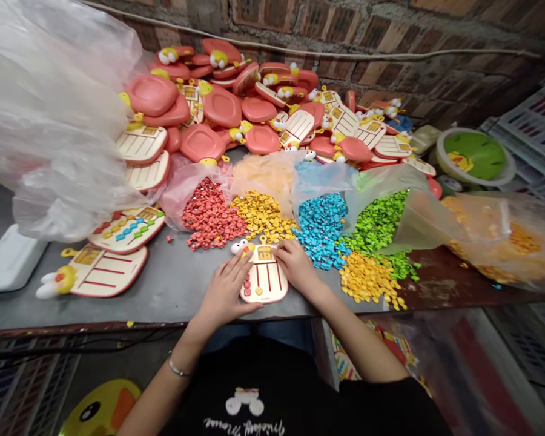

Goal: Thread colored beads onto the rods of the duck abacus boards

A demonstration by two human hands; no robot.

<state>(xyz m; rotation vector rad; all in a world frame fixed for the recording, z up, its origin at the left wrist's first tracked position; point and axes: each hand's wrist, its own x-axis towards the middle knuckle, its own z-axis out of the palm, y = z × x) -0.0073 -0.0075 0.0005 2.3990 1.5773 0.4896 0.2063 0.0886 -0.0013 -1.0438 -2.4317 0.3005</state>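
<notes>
Head camera, looking down at the grey table [177, 284]. Right at the near edge lies the duck-shaped bead board [264, 277], flat on its back. Its long axis runs straight away from the person, and the duck head points to the far side, tipped a touch left. A few red beads sit on its leftmost rail (too small to count).

The left hand [224, 292] lies flat, fingers stretched, against the board's left edge. The right hand [295, 266] is on the top right corner with fingers curled down; whether they pinch a bead, I can't tell. The hands are apart, the board between them.

Just beyond are five loose bead piles: red [211, 217], yellow [261, 213], blue [320, 225], green [380, 223], and an orange pile [367, 280] nearest the right hand.

To the left, two more boards: a filled board [127, 231] and a bare board [100, 272]. Against the brick wall, a heap of pink boards [236, 109].
</notes>
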